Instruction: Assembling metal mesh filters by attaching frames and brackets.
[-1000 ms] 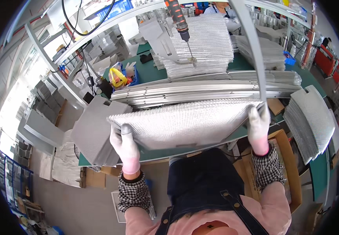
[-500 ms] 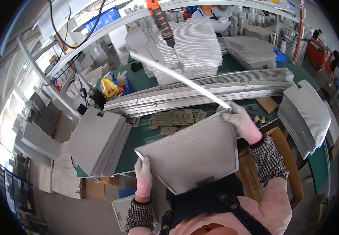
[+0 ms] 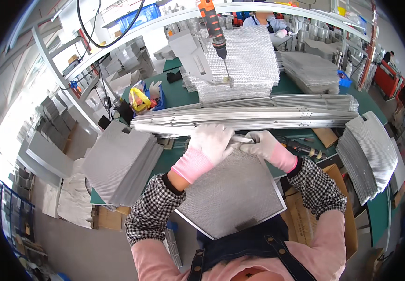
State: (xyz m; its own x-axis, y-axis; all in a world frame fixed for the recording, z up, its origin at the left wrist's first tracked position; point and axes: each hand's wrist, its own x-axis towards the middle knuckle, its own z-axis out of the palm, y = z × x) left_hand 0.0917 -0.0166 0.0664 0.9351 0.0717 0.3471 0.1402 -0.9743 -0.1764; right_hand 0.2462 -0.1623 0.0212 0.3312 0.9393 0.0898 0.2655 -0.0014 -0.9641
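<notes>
A grey metal mesh panel point(image 3: 233, 196) with a thin pale frame on its lower and side edges leans against my front. Along its far edge lies a light aluminium strip point(image 3: 165, 129), its left part smeared by motion. My left hand point(image 3: 211, 144) is closed around the strip, close to its right end. My right hand point(image 3: 267, 147), also closed, pinches that end by the panel's far right corner; its fingertips partly hide the joint. Both hands wear white gloves with pink cuffs and almost meet.
Stacked mesh panels stand left point(image 3: 123, 164) and right point(image 3: 370, 154). A row of aluminium strips point(image 3: 296, 114) crosses the green table. Overhead hangs an orange-black power driver point(image 3: 214, 30); another tool point(image 3: 305, 149) lies right. A cardboard box point(image 3: 347, 215) stands beside me. A person point(image 3: 265, 22) works beyond.
My left hand has left the panel's left corner and moved up and right onto the strip. The strip has swung down towards the panel's far edge. My right hand has shifted slightly left.
</notes>
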